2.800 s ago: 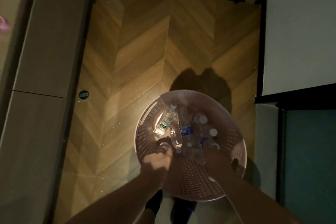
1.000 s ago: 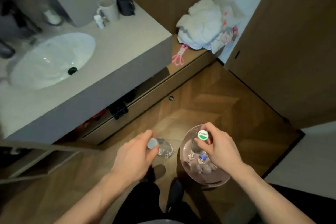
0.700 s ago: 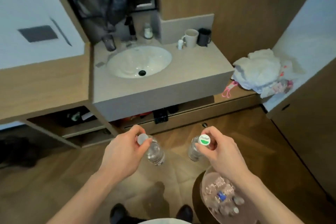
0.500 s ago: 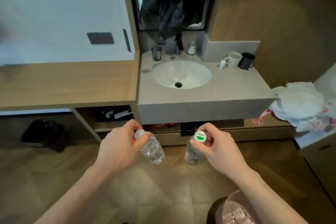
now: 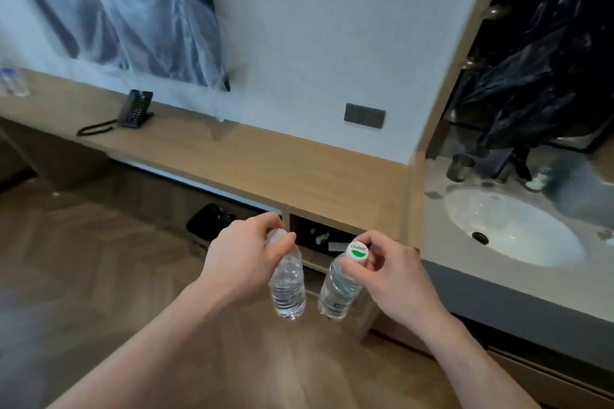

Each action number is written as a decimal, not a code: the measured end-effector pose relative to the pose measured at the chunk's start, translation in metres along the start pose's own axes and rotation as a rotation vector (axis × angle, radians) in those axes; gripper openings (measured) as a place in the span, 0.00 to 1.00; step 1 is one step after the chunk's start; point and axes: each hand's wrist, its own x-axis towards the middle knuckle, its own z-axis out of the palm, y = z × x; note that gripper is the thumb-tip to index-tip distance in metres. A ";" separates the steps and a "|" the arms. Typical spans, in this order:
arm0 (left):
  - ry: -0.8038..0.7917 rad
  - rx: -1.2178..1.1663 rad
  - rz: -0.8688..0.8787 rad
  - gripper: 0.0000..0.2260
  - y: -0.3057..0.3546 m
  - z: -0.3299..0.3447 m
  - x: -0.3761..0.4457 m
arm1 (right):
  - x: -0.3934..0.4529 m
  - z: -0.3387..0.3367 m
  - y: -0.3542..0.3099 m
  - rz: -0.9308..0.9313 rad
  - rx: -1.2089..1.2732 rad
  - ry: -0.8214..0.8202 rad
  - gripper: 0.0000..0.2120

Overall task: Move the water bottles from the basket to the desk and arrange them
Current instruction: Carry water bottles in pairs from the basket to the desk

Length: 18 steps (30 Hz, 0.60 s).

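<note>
My left hand [image 5: 246, 262] pinches a clear water bottle [image 5: 288, 289] by its white cap, and the bottle hangs below my fingers. My right hand [image 5: 392, 279] pinches a second clear bottle [image 5: 337, 292] at its neck, under a white cap with a green mark. Both bottles hang side by side above the wooden floor, in front of the long wooden desk [image 5: 265, 159]. Another water bottle [image 5: 11, 81] stands blurred at the desk's far left end. The basket is out of view.
A black desk phone [image 5: 134, 109] with its cord sits on the desk's left part. A plastic-covered dark screen [image 5: 126, 10] hangs on the wall above. To the right is a grey counter with a white sink [image 5: 511, 229] and a metal cup [image 5: 460, 167]. Open shelves lie under the desk.
I lifted two bottles out of the basket and turned left, past the sink, to face the desk. The basket has dropped out of view. Both hands keep their hold.
</note>
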 end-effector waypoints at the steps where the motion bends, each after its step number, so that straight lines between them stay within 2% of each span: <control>1: 0.027 -0.005 -0.028 0.12 -0.014 -0.010 0.005 | 0.015 0.011 -0.012 -0.021 0.002 -0.029 0.09; 7: 0.131 0.001 -0.212 0.12 -0.095 -0.059 0.038 | 0.103 0.082 -0.071 -0.137 0.005 -0.159 0.13; 18: 0.256 0.009 -0.534 0.15 -0.241 -0.137 0.153 | 0.282 0.204 -0.163 -0.270 0.058 -0.375 0.11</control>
